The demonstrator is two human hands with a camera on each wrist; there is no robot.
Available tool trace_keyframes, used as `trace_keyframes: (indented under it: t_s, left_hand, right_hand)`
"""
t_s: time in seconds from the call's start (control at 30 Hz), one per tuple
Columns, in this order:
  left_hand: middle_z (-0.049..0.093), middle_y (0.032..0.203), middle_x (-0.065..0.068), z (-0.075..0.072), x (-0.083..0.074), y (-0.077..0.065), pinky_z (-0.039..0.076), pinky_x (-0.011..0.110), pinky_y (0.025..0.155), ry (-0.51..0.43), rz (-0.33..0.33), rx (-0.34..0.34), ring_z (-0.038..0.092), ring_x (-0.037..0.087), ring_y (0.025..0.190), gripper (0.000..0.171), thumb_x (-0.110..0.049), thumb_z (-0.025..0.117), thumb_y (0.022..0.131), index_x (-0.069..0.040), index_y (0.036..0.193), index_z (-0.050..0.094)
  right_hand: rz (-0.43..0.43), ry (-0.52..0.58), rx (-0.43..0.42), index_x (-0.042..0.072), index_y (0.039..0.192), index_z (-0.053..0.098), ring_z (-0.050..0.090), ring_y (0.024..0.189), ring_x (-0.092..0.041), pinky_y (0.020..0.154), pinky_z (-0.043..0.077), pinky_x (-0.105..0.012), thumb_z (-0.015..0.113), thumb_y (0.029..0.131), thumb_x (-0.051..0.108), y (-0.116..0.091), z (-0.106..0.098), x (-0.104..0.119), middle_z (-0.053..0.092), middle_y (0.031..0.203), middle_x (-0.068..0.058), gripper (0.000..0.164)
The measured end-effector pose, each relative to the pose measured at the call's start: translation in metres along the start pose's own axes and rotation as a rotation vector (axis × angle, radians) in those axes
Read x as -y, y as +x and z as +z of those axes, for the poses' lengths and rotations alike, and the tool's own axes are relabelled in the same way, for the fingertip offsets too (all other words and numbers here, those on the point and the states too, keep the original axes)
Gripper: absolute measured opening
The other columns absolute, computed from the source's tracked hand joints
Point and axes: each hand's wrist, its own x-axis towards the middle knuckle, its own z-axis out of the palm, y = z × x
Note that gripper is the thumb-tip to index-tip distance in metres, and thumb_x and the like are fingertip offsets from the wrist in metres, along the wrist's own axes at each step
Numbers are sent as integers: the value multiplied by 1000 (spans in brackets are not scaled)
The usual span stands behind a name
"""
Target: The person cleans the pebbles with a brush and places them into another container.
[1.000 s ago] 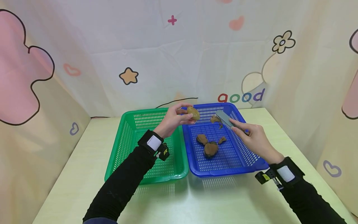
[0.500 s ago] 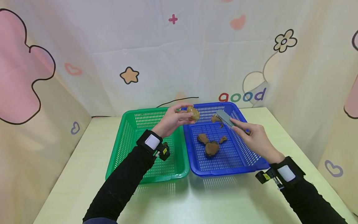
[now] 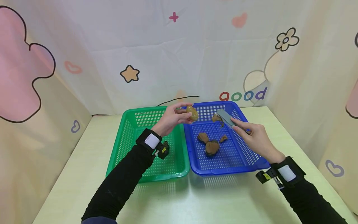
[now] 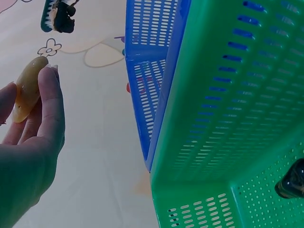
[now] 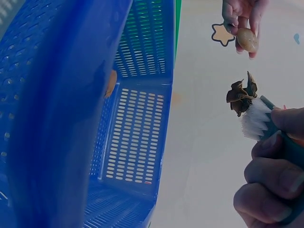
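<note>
Fingers and thumb of my left hand (image 3: 174, 118) pinch a smooth yellowish stone (image 3: 192, 113), raised over the far rims of the two baskets. In the left wrist view the stone (image 4: 29, 88) looks long and glossy. My right hand (image 3: 255, 138) grips a grey-green brush (image 3: 226, 117) above the blue basket (image 3: 198, 171). From the right wrist, white bristles (image 5: 256, 118) show, with a crumpled brown, leaf-like clump (image 5: 240, 97) at their tip. Stone and brush are apart. Several brown lumps (image 3: 212, 147), some dark-edged, lie in the blue basket.
A green basket (image 3: 173, 177) stands left of the blue one, their rims side by side. A dark rounded object (image 4: 292, 181) lies in it. Both rest on a pale table (image 3: 212, 202), with a patterned curtain (image 3: 156, 56) behind.
My left hand has drawn the yellowish stone slightly left and tilted it a little. My right hand with the brush stays nearly still. The head view has shifted slightly.
</note>
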Motion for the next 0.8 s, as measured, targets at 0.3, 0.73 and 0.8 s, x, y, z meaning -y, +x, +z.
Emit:
trace_keyframes:
  t_s: [0.3,0.73,0.8]
  left_hand:
    - [58,126,27,-9,-2,-5,57,41,89,11,2,-21,68,20,90,40,0,57,94,-2,133,51]
    - [56,120,20,-32,-2,-14,57,39,90,71,26,-39,67,21,91,45,0,58,94,-3,139,49]
    - [56,120,20,-36,-2,-16,56,40,91,70,18,-45,66,21,92,45,1,57,94,-3,138,49]
  right_hand:
    - [-6,-9,7,5,132,59,31,43,-7,40,27,-21,61,95,11,2,4,1,70,108,-24,37]
    - [-10,-10,21,5,132,59,31,42,-8,40,28,-20,61,95,10,4,6,2,69,112,-25,38]
    - [-15,-8,20,5,132,59,30,42,-8,39,27,-20,61,95,10,5,6,3,68,113,-24,38]
